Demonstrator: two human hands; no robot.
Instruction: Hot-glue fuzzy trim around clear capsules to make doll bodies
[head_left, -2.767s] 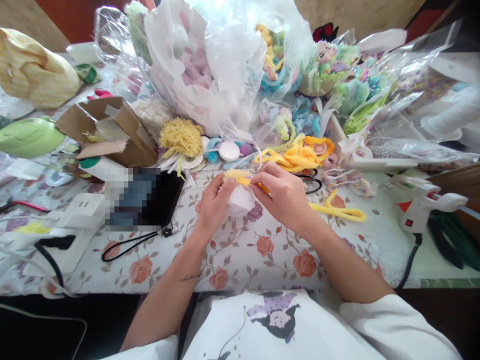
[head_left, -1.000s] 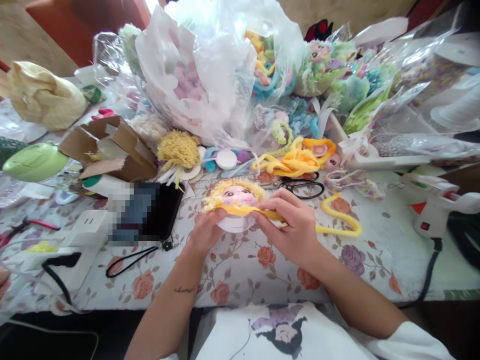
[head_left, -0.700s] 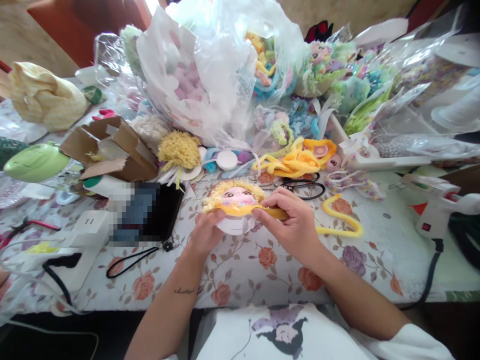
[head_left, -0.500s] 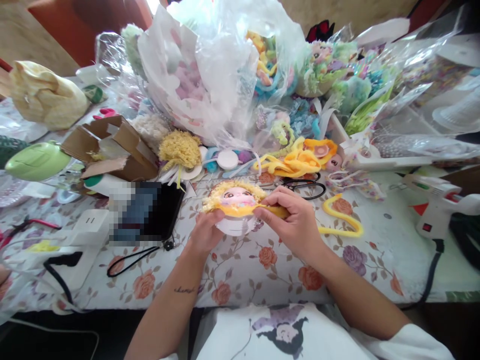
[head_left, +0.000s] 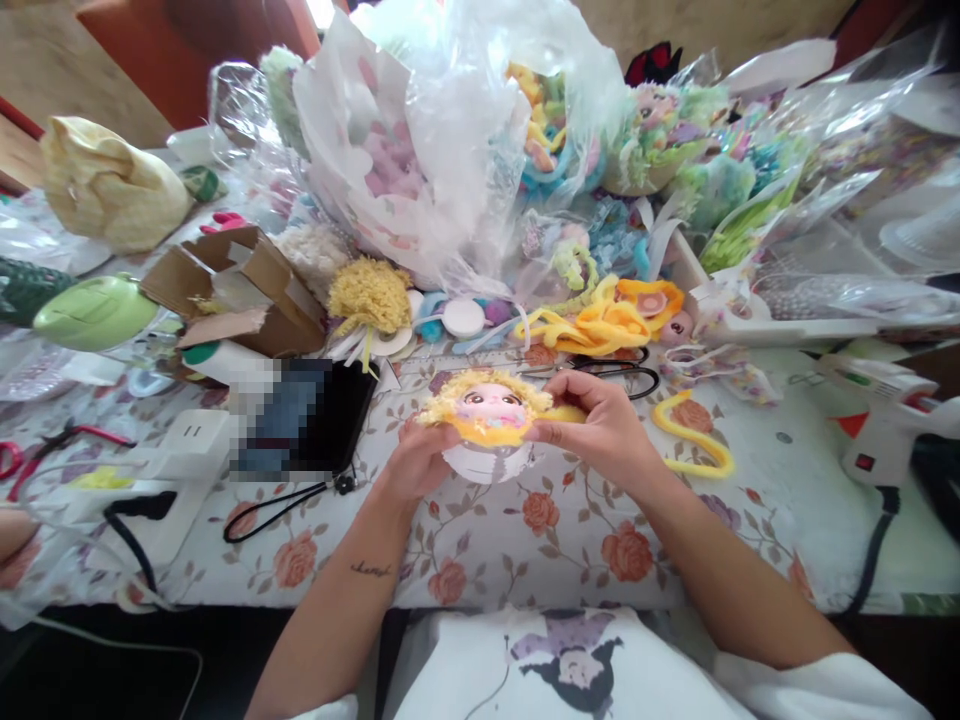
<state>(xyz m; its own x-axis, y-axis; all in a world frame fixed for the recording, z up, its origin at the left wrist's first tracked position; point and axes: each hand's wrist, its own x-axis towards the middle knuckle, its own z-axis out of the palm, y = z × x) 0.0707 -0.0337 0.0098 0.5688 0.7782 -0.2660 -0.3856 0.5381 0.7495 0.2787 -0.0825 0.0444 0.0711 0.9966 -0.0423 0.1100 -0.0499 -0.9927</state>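
Note:
A doll's head with a pale pink face and yellow curly hair is held above the flowered cloth, over a white round base. Across its lower front runs a yellow fuzzy strip. My left hand is closed on the doll's left side, thumb against the strip's end. On the other side my right hand pinches the strip between thumb and fingers, close to the doll. The strip's loose end shows behind my right fingers. A separate bent yellow fuzzy stem lies to the right.
Black-handled scissors and a yellow plush bundle lie behind the doll. A phone and a power strip are at left, a glue gun at right. Large plastic bags and a cardboard box fill the back.
The view has shifted slightly left. The doll's face now tips up a little more, and the yellow strip lies closer around its front, with my right thumb pressing beside it.

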